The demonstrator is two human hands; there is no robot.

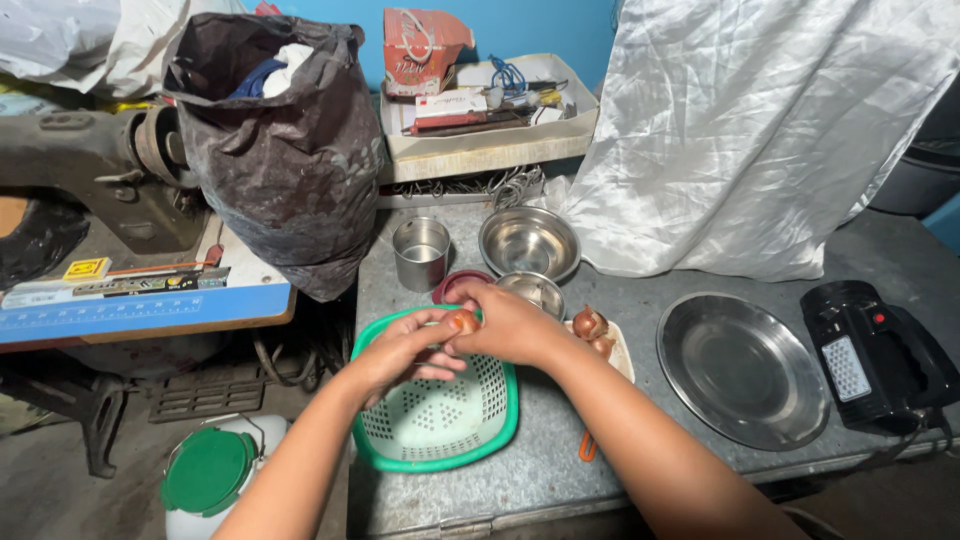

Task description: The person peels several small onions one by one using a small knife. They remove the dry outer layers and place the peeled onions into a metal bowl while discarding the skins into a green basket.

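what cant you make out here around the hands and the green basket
Head view only:
- Small onion: mostly covered by the left hand and right hand; each grip unclear.
- Green basket: far rim hidden by the hands.
- Small steel bowl: near edge behind the right hand.
- Orange handle: its tool lies under the forearm.

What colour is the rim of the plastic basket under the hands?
The basket rim is green and its perforated inside is white, shown in the head view.
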